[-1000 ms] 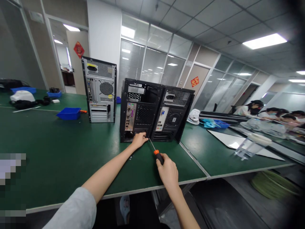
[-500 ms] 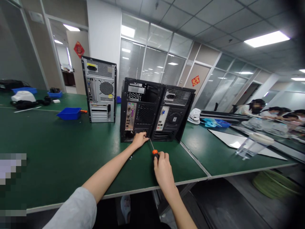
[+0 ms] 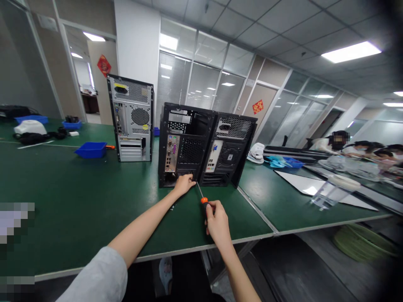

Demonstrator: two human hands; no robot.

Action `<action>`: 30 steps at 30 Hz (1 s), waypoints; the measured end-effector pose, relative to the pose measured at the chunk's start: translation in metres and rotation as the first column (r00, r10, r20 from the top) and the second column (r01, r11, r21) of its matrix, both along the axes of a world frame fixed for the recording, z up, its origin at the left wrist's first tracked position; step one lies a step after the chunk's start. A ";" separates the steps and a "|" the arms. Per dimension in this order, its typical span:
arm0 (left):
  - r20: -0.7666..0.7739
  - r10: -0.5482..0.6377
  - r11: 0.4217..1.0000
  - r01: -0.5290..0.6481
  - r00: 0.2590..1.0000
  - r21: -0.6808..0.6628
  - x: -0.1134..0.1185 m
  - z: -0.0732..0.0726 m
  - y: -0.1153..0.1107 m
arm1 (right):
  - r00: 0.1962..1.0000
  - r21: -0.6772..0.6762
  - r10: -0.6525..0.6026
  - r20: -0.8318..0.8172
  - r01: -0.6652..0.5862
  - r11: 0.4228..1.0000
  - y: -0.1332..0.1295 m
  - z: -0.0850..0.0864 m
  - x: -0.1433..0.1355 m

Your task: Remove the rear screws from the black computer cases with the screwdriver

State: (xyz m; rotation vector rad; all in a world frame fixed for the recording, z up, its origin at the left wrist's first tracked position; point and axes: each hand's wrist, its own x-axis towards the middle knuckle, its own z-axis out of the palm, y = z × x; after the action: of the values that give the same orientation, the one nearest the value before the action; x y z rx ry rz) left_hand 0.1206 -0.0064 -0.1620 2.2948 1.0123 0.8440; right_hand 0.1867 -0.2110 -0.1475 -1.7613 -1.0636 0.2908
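Note:
My right hand (image 3: pixel 217 222) is closed around a screwdriver (image 3: pixel 205 204) with an orange and black handle. Its thin metal shaft points up and away, and the tip is at the lower right of a black computer case (image 3: pixel 189 163) seen from behind. My left hand (image 3: pixel 184 185) is at the bottom of that same case, by the open slot area. Its fingers are bent together there, and whatever they pinch is hidden. Tight against the right side stands a second black computer case (image 3: pixel 229 161) with a white port plate.
A silver computer case (image 3: pixel 134 130) stands further back on the left of the green table (image 3: pixel 63 197). Beside it is a blue bin (image 3: pixel 91 149) with an orange-handled tool (image 3: pixel 110 147). To the right are a clear container (image 3: pixel 330 195) and a white panel (image 3: pixel 297 182). People sit far right.
My right hand has shifted its grip on the screwdriver handle: the wrist has turned and the thumb now lies along the handle's side. The left hand and the cases stay in place.

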 end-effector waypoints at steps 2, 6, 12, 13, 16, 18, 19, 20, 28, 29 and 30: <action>0.000 0.001 1.000 -0.001 1.000 0.003 0.000 0.000 0.000 | 0.995 -0.013 0.025 -0.093 -0.026 1.000 0.000 -0.002 0.000; 0.000 0.003 1.000 -0.003 1.000 0.006 0.001 -0.001 0.001 | 0.965 -0.006 0.063 -0.253 -0.066 0.998 0.002 -0.007 0.000; 0.002 0.004 1.000 -0.004 1.000 0.009 0.000 0.000 0.000 | 0.901 0.072 0.088 -0.426 -0.063 0.995 0.007 -0.013 0.000; 0.003 0.003 1.000 -0.003 1.000 0.010 0.000 0.001 0.000 | 0.888 0.085 0.091 -0.452 -0.059 0.995 0.007 -0.013 0.000; 0.006 0.001 1.000 -0.001 1.000 0.010 0.000 0.001 -0.001 | 0.843 0.121 0.100 -0.528 -0.041 0.992 0.007 -0.008 -0.004; 0.006 -0.001 1.000 0.001 1.000 0.009 0.001 0.001 -0.001 | 0.812 0.138 0.108 -0.574 -0.034 0.990 0.007 -0.003 -0.006; 0.006 -0.002 1.000 0.002 1.000 0.009 0.001 0.001 -0.001 | 0.797 0.144 0.112 -0.594 -0.032 0.989 0.006 -0.001 -0.007; 0.005 -0.002 1.000 0.002 1.000 0.009 0.001 0.001 -0.001 | 0.782 0.147 0.116 -0.612 -0.031 0.989 0.006 0.001 -0.008; 0.004 -0.005 1.000 0.005 1.000 0.019 0.001 0.001 -0.001 | 0.671 0.152 0.122 -0.731 -0.015 0.988 0.004 0.011 -0.010; 0.004 -0.004 1.000 0.004 1.000 0.020 0.001 0.000 -0.001 | 0.656 0.150 0.122 -0.745 -0.013 0.989 0.004 0.012 -0.010; 0.004 -0.003 1.000 0.003 1.000 0.020 0.001 0.000 -0.001 | 0.642 0.148 0.121 -0.757 -0.012 0.989 0.004 0.012 -0.009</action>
State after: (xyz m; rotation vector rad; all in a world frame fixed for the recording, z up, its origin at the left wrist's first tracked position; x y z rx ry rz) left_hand 0.1220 -0.0070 -0.1617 2.3097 1.0032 0.8605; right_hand 0.1776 -0.2069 -0.1354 -1.2544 -0.4914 0.9114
